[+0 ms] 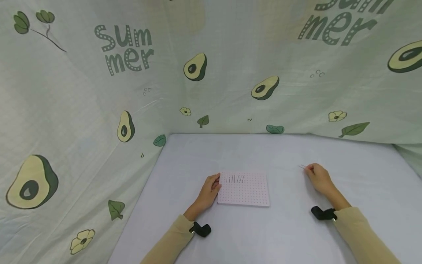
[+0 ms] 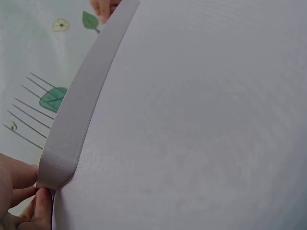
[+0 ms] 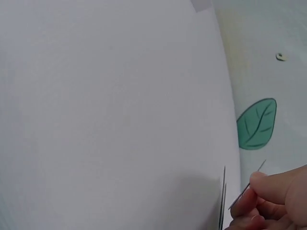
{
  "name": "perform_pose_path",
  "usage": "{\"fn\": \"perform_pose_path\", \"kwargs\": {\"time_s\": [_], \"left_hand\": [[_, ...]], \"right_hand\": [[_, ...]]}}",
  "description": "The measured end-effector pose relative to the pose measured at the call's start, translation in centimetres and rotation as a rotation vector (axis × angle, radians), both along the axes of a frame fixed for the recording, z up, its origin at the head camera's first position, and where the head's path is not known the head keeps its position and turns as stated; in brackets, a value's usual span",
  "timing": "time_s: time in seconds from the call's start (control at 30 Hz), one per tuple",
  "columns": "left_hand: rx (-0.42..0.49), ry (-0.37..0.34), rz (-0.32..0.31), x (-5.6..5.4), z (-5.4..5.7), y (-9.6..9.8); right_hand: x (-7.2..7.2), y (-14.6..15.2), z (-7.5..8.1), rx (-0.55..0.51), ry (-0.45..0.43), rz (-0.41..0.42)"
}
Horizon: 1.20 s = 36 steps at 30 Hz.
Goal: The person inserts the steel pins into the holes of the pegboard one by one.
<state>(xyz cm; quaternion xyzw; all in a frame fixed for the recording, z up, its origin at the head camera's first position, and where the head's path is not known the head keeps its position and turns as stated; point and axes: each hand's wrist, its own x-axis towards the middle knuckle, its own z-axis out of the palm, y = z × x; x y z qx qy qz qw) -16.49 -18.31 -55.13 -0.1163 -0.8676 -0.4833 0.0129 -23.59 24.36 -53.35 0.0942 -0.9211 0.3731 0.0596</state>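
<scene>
A flat pale pink board with a grid of small holes lies on the table, and a row of several thin metal pins stands upright near its far left. My left hand grips the board's left edge; in the left wrist view its fingers are at the board's corner. Off to the right of the board, my right hand pinches a thin metal pin between thumb and forefinger. Beside those fingertips, other thin pins show over the table in the right wrist view.
The white table reaches back to a hanging cloth printed with avocados, leaves and lettering. Black wrist cameras are strapped on both wrists, over beige sleeves.
</scene>
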Motion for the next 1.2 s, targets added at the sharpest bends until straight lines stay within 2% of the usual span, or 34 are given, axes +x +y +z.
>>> {"fn": "perform_pose_path", "kwargs": {"time_s": [0.23,0.37,0.77,1.2], "left_hand": [[-0.005,0.012,0.003,0.0,0.0,0.0],[-0.001,0.010,0.003,0.0,0.0,0.0],[-0.020,-0.006,0.004,-0.1,0.0,-0.1],[-0.020,0.015,0.002,-0.2,-0.1,-0.2]], "right_hand": [[-0.1,-0.6,0.7,-0.120,-0.111,0.008],[-0.1,-1.0,0.7,-0.170,-0.117,0.012],[-0.3,-2.7,0.9,-0.280,0.030,0.089],[-0.1,-8.0,1.0,-0.356,0.137,0.194]]}}
